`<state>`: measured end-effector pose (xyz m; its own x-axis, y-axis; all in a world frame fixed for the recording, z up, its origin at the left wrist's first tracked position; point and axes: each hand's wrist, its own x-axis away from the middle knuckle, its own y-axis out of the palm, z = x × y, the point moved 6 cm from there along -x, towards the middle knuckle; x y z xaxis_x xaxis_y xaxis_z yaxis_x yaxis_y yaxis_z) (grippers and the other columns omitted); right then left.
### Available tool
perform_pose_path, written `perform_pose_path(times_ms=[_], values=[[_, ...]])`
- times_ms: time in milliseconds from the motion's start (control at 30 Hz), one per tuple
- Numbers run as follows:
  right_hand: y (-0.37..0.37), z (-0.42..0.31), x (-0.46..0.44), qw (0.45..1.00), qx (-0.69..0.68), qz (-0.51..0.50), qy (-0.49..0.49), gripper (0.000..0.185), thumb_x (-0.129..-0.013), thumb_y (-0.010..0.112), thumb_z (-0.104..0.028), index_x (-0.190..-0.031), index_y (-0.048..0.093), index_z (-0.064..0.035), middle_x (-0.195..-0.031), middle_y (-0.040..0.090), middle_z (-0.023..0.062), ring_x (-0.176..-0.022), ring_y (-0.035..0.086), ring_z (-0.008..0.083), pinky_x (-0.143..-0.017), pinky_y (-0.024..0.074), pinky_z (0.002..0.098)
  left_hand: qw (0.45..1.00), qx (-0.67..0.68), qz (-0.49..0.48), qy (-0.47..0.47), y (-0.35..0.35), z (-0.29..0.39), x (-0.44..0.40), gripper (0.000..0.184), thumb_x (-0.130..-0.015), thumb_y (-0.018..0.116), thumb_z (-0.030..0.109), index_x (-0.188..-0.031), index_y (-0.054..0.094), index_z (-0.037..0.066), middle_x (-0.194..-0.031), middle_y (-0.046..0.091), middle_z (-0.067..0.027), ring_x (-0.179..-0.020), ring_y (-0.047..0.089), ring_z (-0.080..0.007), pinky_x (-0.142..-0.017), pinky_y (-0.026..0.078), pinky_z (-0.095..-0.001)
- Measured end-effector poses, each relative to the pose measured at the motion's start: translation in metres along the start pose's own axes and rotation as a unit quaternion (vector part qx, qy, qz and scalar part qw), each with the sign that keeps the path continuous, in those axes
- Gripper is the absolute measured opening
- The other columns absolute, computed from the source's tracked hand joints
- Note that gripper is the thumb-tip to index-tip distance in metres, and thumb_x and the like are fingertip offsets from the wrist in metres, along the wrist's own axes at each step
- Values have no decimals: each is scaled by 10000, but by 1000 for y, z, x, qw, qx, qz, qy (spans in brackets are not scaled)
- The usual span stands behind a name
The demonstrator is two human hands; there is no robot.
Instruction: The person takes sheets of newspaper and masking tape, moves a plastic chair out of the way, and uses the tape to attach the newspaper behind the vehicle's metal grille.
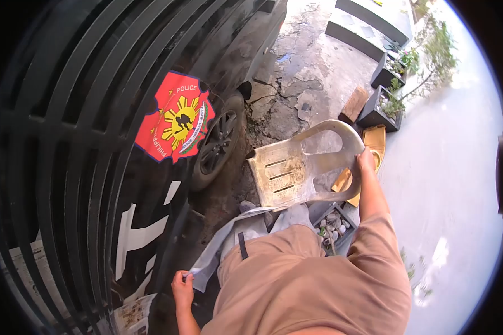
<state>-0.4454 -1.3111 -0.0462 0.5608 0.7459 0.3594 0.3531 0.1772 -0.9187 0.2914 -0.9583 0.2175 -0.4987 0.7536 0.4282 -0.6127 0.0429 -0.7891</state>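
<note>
A dirty off-white plastic chair [279, 174], with slots in its panel and large rounded openings, is tilted in front of my body. My right hand [366, 161] is closed around the curved edge at its far right. Down at the left, my left hand [183, 287] pinches the corner of a pale grey sheet [221, 240], cloth or plastic, I cannot tell which. The sheet stretches up and right towards the chair's lower edge, where its far end is partly hidden. My left hand is well apart from the chair.
A black barred gate [84, 134] with a red police emblem [176, 118] stands left, beside a dark vehicle's wheel [221, 142]. Right are planters [380, 111], a brown block [354, 104], a yellow-orange piece [375, 139] and a pebble tray [334, 228]. The concrete [285, 106] is cracked.
</note>
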Motion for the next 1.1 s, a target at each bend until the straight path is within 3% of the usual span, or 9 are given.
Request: perform_pose_path(times_ms=[233, 500, 633, 733, 833, 933, 1033, 1100], values=[[-7, 90, 1, 999, -27, -3, 18, 511, -866, 727, -377, -1176, 593, 7, -1142, 677, 293, -1087, 646, 460, -949, 492, 518, 996, 80, 2, -33, 44, 48, 1, 94, -895, 675, 59, -935, 615, -3, -790, 702, -109, -698, 675, -196, -665, 526, -328], [-1, 160, 22, 983, -76, -13, 167, 513, -855, 737, -372, -1162, 604, 17, -1125, 691, 270, -1061, 672, 423, -943, 500, 476, 997, 73, 0, -15, 60, 94, -5, 97, -907, 670, 66, -947, 616, -5, -783, 699, -104, -672, 670, -182, -643, 522, -315], [24, 187, 51, 974, -136, 3, 180, 536, -837, 757, -350, -1194, 601, 18, -1129, 693, 278, -1063, 671, 436, -944, 497, 479, 997, 76, 6, -11, 61, 107, -5, 106, -908, 671, 71, -956, 617, -7, -784, 701, -104, -678, 674, -182, -639, 520, -314], [0, 164, 83, 975, -122, 22, 182, 475, -845, 764, -293, -1152, 600, 31, -1085, 704, 256, -1005, 691, 400, -917, 507, 453, 996, 91, 16, -9, 61, 102, -2, 111, -905, 673, 72, -960, 617, -7, -784, 701, -106, -676, 673, -184, -637, 519, -317], [28, 181, 56, 917, -364, 66, 150, 415, -865, 754, -235, -1125, 594, 46, -1054, 703, 231, -946, 691, 334, -884, 514, 421, 997, 78, 23, -15, 54, 108, 0, 110, -903, 673, 73, -953, 614, -7, -785, 699, -110, -671, 671, -187, -635, 519, -321], [14, 193, 8, 912, -377, 81, 142, 396, -884, 739, -215, -1122, 589, 64, -1035, 697, 209, -907, 675, 285, -860, 515, 398, 997, 71, 24, -23, 52, 100, 4, 105, -902, 671, 73, -940, 612, -5, -788, 696, -114, -663, 667, -191, -632, 517, -324], [-4, 197, -17, 935, -318, 53, 148, 450, -888, 736, -242, -1159, 574, 78, -1059, 690, 225, -919, 667, 299, -867, 509, 409, 999, 45, 15, -27, 51, 95, 9, 105, -901, 668, 74, -936, 610, -5, -796, 694, -121, -687, 673, -207, -649, 517, -338], [-4, 197, -3, 952, -255, 92, 141, 541, -883, 737, -277, -1234, 520, 73, -1141, 659, 247, -1003, 662, 322, -920, 500, 409, 999, 32, 18, -9, 53, 85, 2, 109, -901, 668, 75, -942, 609, -7, -795, 693, -125, -702, 678, -226, -661, 519, -349]])
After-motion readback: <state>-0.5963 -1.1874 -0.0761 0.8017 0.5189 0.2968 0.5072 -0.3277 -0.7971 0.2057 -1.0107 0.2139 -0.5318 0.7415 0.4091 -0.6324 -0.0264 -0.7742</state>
